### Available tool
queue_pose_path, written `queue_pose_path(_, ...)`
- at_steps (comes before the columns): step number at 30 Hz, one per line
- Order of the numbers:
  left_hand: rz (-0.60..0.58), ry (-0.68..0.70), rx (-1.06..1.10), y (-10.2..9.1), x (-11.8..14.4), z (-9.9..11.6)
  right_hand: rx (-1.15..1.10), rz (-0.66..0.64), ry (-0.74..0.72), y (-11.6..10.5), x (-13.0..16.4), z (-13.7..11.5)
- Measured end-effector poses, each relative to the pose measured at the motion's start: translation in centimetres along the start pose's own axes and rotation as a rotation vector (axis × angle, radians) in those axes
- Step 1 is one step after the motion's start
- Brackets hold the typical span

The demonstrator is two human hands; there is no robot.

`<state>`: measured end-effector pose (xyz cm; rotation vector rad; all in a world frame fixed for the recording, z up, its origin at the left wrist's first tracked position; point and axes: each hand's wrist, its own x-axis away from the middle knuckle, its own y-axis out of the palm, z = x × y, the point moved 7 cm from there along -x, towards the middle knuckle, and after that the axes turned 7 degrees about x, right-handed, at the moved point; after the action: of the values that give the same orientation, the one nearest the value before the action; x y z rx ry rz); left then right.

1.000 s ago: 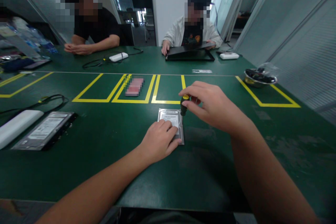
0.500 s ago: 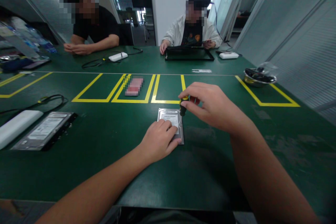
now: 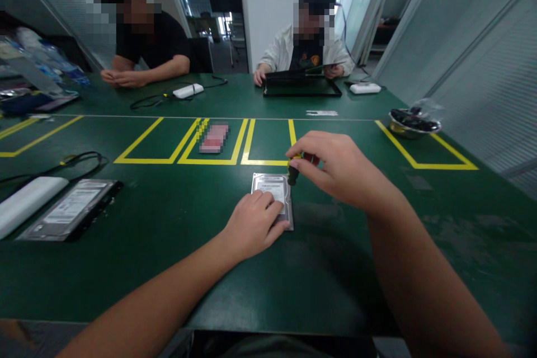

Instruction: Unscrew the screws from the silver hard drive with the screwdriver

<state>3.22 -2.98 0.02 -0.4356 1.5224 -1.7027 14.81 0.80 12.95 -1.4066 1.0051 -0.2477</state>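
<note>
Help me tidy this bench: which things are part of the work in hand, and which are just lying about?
In use:
hard drive, pressed by left hand
screwdriver, pinched in right hand

Lying about:
second drive
white box
metal bowl
pink card

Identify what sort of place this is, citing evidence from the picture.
Probably an electronics repair or disassembly workshop: a green work table marked with yellow tape boxes, a hard drive under a screwdriver, another drive nearby.

Dim overhead light is sheening softly on the tabletop (image 3: pixel 335 268) near the right hand (image 3: pixel 335 170); edges are bowing outward, faces beyond are appearing pixelated.
</note>
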Motion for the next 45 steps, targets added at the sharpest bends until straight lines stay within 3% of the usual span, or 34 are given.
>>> queue_pose_path(45, -0.016, -0.011, 0.000, 0.28, 0.06, -0.26, 0.016, 0.025, -0.016, 0.12, 0.08, 0.13)
